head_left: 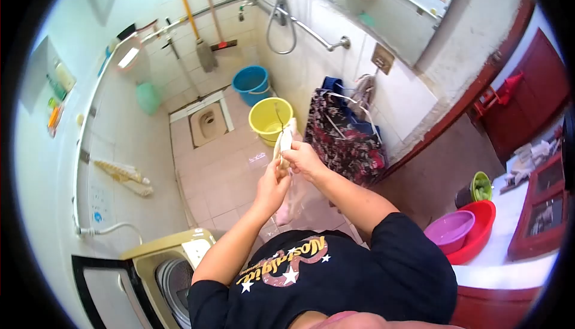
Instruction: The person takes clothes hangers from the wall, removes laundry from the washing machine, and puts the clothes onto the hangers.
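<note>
We note the left hand (272,182) and right hand (304,160), fingers of both closed on a pale item (287,140), kind unclear, held near the yellow bucket (258,117) on the tiled floor (212,176). Blue bucket (249,96) stands just beyond the yellow one.

Pale tiled floor (209,188); blue bucket (250,83), yellow bucket (262,124) upright on it; squat toilet (208,123) set in.
</note>
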Demonstrator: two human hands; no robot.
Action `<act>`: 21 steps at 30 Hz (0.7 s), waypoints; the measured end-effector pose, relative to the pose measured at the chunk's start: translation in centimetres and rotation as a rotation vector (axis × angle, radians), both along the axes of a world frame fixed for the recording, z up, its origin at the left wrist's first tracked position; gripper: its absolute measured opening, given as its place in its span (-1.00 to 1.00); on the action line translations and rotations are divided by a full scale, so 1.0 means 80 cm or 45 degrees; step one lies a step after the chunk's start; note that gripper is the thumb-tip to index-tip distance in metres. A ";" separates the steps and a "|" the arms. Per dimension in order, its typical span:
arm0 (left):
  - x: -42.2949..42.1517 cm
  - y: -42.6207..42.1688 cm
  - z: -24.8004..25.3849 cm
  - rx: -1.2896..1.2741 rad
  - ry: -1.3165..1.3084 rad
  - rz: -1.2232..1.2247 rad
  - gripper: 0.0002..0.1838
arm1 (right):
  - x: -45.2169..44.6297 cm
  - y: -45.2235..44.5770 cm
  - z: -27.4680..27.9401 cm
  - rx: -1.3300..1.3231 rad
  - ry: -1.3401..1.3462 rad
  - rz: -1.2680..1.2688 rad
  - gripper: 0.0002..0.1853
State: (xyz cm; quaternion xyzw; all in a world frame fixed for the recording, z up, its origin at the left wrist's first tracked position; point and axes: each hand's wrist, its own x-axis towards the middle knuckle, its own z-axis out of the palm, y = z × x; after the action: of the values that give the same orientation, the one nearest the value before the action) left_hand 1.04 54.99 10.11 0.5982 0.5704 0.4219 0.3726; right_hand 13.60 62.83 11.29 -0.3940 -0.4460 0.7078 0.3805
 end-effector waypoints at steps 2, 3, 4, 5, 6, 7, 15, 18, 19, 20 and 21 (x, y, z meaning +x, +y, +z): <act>0.014 -0.017 0.028 -0.005 0.023 -0.047 -0.46 | 0.022 0.017 -0.002 0.163 -0.223 -0.009 -0.80; 0.018 -0.024 0.039 -0.011 0.047 -0.064 -0.43 | 0.034 0.025 0.002 0.283 -0.362 -0.023 -0.77; 0.013 -0.028 0.035 0.023 0.074 -0.093 -0.38 | 0.051 0.032 0.011 0.422 -0.477 -0.001 -0.72; 0.006 -0.032 0.030 0.025 0.076 -0.102 -0.38 | 0.070 0.045 0.011 0.485 -0.609 0.026 -0.72; -0.002 -0.037 0.024 0.024 0.142 -0.091 -0.37 | 0.087 0.052 0.024 0.455 -0.670 0.011 -0.73; -0.011 -0.042 0.017 0.024 0.205 -0.078 -0.36 | 0.105 0.058 0.036 0.426 -0.733 -0.001 -0.74; -0.071 -0.100 -0.030 -0.303 0.043 0.110 -0.46 | 0.242 0.137 0.031 0.040 -0.165 -0.034 -0.90; -0.087 -0.122 -0.059 -0.350 0.017 0.202 -0.48 | 0.262 0.144 0.017 0.010 -0.149 -0.045 -0.89; -0.090 -0.129 -0.064 -0.348 0.041 0.249 -0.48 | 0.263 0.144 0.015 -0.007 -0.163 -0.061 -0.90; -0.092 -0.134 -0.068 -0.345 0.064 0.298 -0.48 | 0.262 0.140 0.016 -0.011 -0.176 -0.074 -0.90; -0.092 -0.138 -0.069 -0.351 0.061 0.308 -0.48 | 0.262 0.139 0.018 -0.015 -0.179 -0.064 -0.90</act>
State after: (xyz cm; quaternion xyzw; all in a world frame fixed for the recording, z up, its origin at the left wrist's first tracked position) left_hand -6.33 43.91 4.62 0.4786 0.6992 0.3671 0.3838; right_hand 34.53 73.96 12.70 -0.4560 -0.4574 0.6713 0.3636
